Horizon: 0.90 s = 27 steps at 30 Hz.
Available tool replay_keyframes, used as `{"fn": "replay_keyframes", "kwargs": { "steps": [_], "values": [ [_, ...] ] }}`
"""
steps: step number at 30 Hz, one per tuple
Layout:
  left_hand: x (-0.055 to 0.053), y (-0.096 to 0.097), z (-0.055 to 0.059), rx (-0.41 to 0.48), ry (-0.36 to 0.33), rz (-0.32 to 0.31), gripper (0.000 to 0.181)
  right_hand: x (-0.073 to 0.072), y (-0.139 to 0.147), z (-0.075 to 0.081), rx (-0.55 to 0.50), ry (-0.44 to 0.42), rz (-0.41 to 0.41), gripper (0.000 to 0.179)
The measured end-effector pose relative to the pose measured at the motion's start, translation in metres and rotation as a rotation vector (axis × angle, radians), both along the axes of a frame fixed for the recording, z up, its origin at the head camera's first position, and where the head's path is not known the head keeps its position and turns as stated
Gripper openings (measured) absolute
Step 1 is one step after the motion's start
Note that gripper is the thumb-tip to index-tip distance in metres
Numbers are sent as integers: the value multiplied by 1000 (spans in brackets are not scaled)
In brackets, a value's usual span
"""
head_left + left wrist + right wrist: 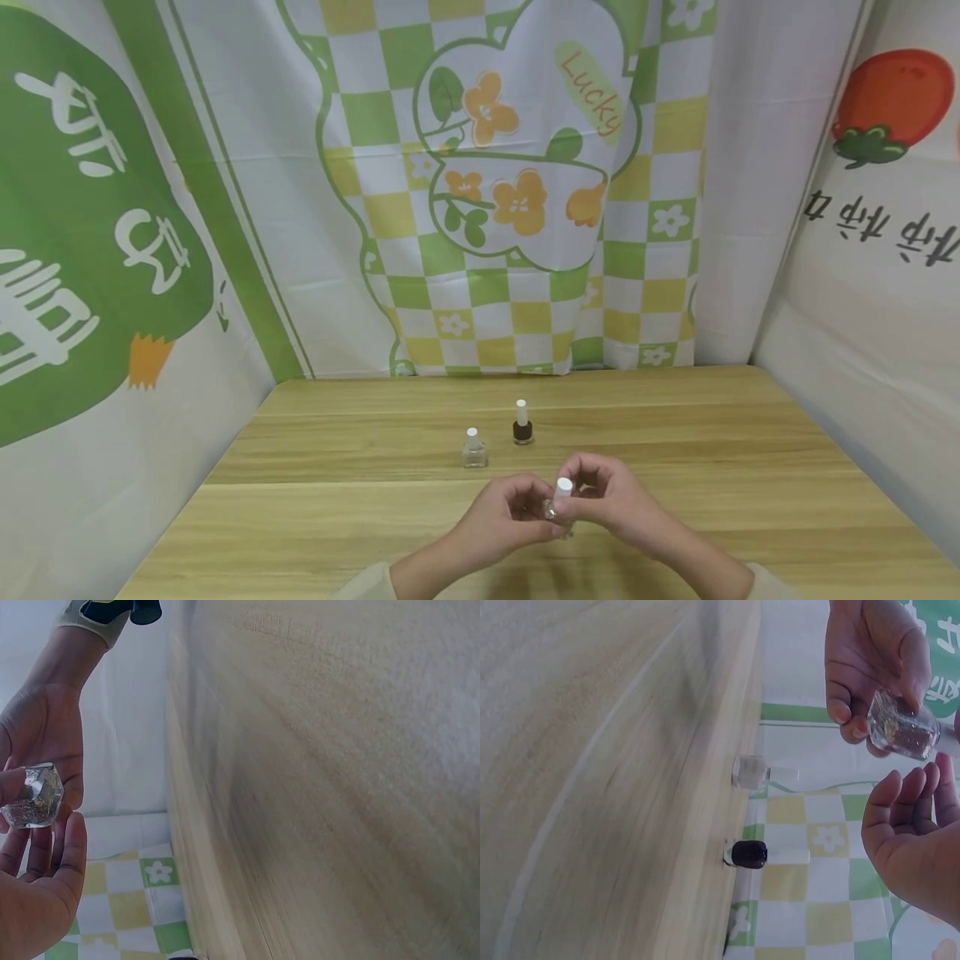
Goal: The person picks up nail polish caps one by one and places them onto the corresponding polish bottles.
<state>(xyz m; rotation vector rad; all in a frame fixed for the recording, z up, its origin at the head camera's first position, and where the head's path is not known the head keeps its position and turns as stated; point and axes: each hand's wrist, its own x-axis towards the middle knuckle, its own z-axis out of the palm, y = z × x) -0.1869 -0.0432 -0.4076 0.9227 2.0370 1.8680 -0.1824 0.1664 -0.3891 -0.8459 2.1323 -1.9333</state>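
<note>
Both hands meet over the front of the table around a small clear glass nail polish bottle (904, 726) with glittery contents. My left hand (501, 515) grips its glass body, thumb pressed against the side. The white cap (564, 487) is pinched between the thumb and fingers of my right hand (613, 498). In the right wrist view the bottle is tilted, its base turned away from the cap end, and the cap sits at the neck. Beyond the hands, a clear nail polish bottle (474, 454) and a dark nail polish bottle (522, 432) stand upright, both with white caps.
The wooden table (337, 450) reaches back to a hanging checkered cloth (480, 325). Printed white curtains (225, 367) close in the left and right sides. The dark bottle stands slightly behind and to the right of the clear one.
</note>
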Motion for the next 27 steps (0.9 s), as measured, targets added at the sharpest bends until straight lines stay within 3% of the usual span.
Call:
{"fn": "replay_keyframes", "kwargs": {
  "steps": [9, 15, 27],
  "values": [
    [-2, -2, -1, -4, 16, 1, 24, -2, 9, 7, 4, -36, 88, 35],
    [-1, -2, -1, -3, 14, -11, 25, -2, 9, 7, -10, -48, 119, 29],
    [-1, -2, 0, -12, 2, -7, 25, 1, 6, 7, 30, -24, 49, 23]
  ]
}}
